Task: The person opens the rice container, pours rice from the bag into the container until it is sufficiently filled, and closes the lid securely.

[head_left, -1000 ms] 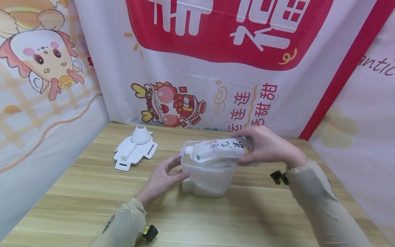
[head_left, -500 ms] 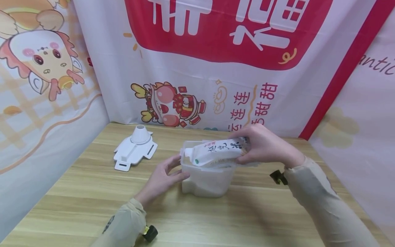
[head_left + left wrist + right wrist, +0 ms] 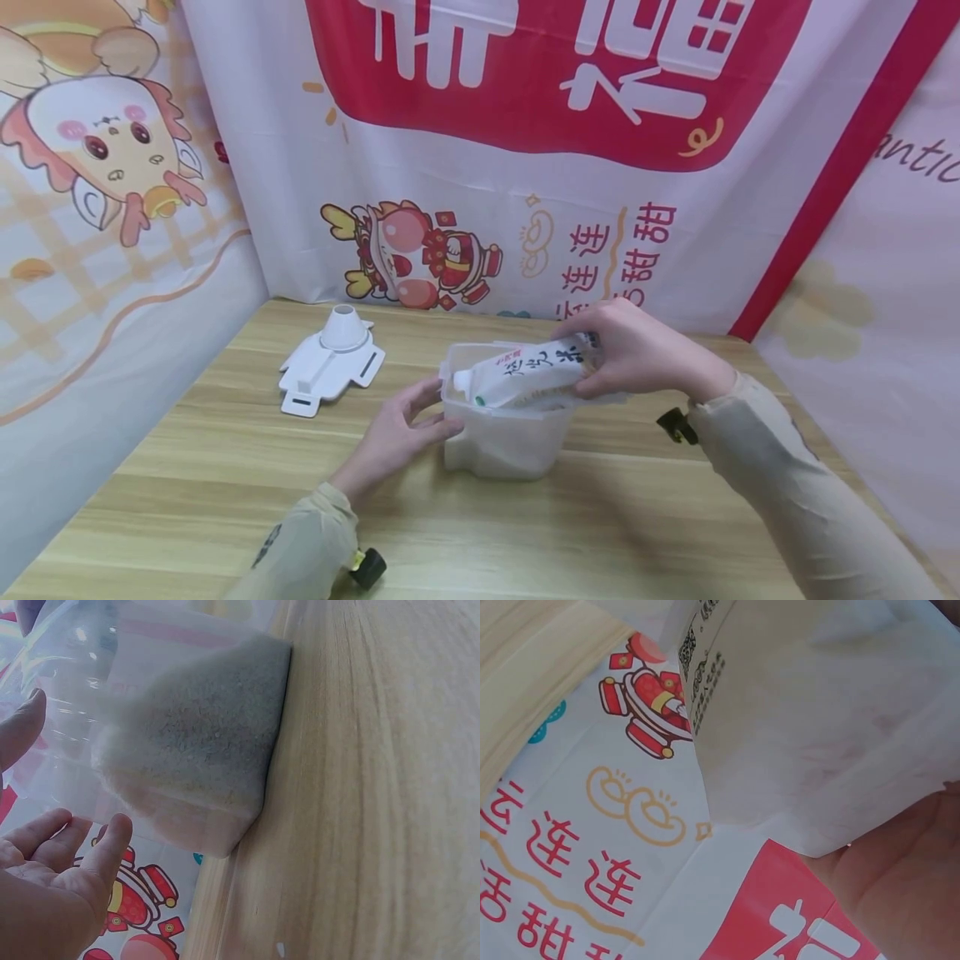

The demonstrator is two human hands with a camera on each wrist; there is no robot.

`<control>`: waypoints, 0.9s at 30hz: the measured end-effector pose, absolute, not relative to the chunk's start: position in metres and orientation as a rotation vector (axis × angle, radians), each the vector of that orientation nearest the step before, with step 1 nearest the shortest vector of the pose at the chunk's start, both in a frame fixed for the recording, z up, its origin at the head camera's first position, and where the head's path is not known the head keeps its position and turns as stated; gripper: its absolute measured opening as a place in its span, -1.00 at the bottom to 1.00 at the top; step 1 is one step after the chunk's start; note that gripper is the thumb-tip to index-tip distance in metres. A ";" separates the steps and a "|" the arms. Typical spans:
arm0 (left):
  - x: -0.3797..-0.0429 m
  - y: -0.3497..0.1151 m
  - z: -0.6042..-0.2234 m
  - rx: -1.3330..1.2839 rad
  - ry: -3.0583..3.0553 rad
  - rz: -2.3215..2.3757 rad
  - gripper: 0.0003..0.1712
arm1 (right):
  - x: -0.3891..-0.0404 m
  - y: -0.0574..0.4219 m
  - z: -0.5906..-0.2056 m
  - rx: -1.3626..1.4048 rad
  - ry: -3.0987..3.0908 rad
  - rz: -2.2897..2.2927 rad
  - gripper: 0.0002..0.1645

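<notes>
A translucent plastic container (image 3: 506,450) stands on the table, with pale rice grains (image 3: 202,742) piled inside. My left hand (image 3: 397,433) holds its left end, the thumb on the near side and the fingers spread at the far side. Over its mouth lies a white rice bag (image 3: 525,372) with printed characters and a white spout (image 3: 462,383) at its lower left end. The bag slopes down into the opening, partly hidden by the container's wall. My right hand (image 3: 637,346) grips the bag's raised right end; in the right wrist view, its palm lies against the bag's pale side.
A white lid-like piece (image 3: 330,358) with slotted tabs and a cone lies at the back left of the wooden table (image 3: 480,542). Printed cloth (image 3: 420,158) hangs behind the table and along both sides.
My right hand has shifted slightly left with the bag. The bag's left end has sunk lower into the container's mouth. My left hand and the container stay in place.
</notes>
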State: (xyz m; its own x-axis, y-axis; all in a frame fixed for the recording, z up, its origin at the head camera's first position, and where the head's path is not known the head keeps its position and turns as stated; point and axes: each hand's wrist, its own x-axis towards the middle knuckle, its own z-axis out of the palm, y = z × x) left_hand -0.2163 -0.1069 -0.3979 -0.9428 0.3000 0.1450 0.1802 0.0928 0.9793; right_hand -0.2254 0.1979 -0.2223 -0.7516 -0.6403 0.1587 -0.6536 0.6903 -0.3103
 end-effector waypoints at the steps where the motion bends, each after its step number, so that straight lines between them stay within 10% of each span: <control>1: -0.216 -0.107 -0.398 0.495 2.253 1.994 -0.15 | -0.226 0.198 -0.222 1.095 -2.854 0.544 -0.38; 27: -0.214 -0.105 -0.397 0.466 2.246 2.005 -0.16 | -0.229 0.196 -0.218 1.115 -2.885 0.538 -0.36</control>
State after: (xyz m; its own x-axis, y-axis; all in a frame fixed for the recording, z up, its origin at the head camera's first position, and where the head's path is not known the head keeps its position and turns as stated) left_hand -0.2138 -0.1053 -0.3970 -0.9489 0.2871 0.1309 0.1625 0.0889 0.9827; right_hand -0.2294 0.1960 -0.2183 -0.7477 -0.6523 0.1240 -0.6531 0.6890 -0.3142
